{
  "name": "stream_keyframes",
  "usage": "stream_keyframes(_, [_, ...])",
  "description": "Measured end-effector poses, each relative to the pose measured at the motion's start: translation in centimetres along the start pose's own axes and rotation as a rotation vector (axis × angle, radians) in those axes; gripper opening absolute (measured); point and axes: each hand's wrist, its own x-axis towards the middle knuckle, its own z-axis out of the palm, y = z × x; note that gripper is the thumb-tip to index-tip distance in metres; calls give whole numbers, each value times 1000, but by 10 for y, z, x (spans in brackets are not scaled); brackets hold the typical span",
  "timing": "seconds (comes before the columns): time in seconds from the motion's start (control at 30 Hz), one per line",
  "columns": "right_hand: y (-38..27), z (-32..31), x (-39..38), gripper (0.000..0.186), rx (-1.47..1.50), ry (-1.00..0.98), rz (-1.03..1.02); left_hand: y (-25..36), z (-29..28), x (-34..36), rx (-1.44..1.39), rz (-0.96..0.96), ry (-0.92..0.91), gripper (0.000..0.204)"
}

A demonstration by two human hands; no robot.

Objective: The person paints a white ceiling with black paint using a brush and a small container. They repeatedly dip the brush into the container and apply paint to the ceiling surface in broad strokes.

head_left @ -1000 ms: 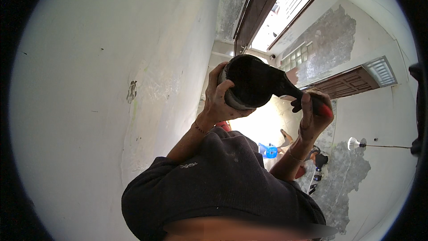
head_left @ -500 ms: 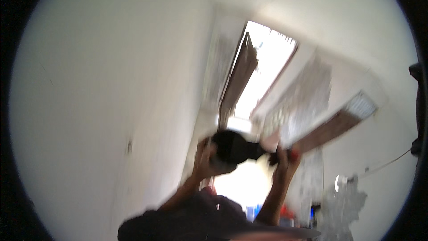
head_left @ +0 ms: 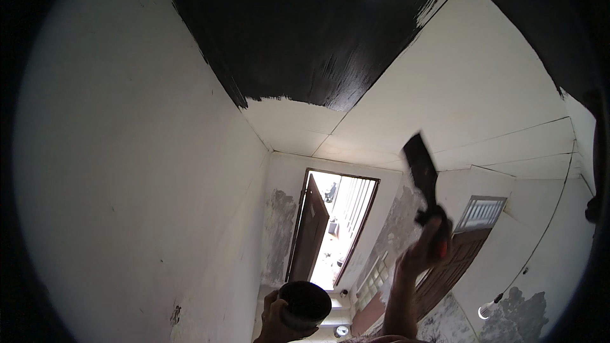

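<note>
My left hand (head_left: 272, 319) is wrapped round a dark round paint pot (head_left: 307, 305), low in the view. Its inside looks black. Raised to the right of it, my right hand (head_left: 420, 249) grips the handle of a paintbrush (head_left: 420, 164). The brush is coated black and its head points up toward the ceiling, apart from any surface. Overhead, a wide patch of wet-looking black paint (head_left: 279, 32) covers part of the pale ceiling (head_left: 483, 70), with streaky, ragged edges.
A pale wall (head_left: 146, 171) runs along the left. Ahead stands an open brown door (head_left: 309, 232) in a bright doorway. On the right are another brown door (head_left: 459, 260) and a light bulb (head_left: 488, 309) hanging on a wire. Wall plaster is patchy and grey in places.
The view has tilted up, bringing the black-painted ceiling into sight. The brush, earlier at the pot, has moved up and right, away from it. Both hands keep their hold.
</note>
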Motion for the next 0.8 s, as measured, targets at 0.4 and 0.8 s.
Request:
stream_keyframes(0.4, [-42, 141, 158, 35, -266, 92, -1300, 14, -2, -11, -31, -15, 30, 104])
stream_keyframes(0.8, [32, 192, 150, 59, -516, 1, -1177, 18, -10, -14, -40, 26, 67, 102])
